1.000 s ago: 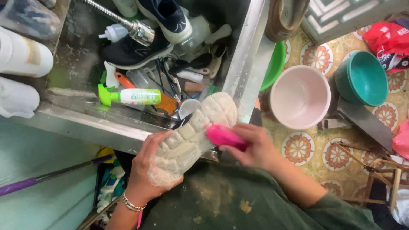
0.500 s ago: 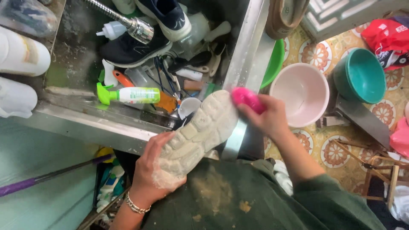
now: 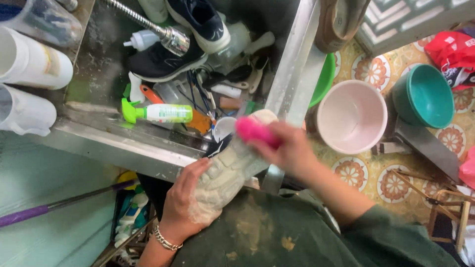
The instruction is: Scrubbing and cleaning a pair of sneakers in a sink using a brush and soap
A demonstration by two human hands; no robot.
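Observation:
My left hand (image 3: pixel 184 200) grips the heel end of a pale, soapy shoe (image 3: pixel 228 168), held sole up over my lap at the sink's front edge. My right hand (image 3: pixel 292 151) is closed around a pink brush (image 3: pixel 257 131) pressed on the toe end of the sole. A bracelet sits on my left wrist. The shoe's upper is mostly hidden below.
A steel sink (image 3: pixel 114 143) holds dark shoes (image 3: pixel 166 62), a spray faucet head (image 3: pixel 173 39), a green spray bottle (image 3: pixel 158 112) and brushes. White jugs (image 3: pixel 29 64) stand at left. A pink basin (image 3: pixel 352 116) and a teal basin (image 3: pixel 425 96) sit on the tiled floor at right.
The pink brush went from mid-sole up to the toe tip, then came back down slightly. The left hand kept its grip on the shoe.

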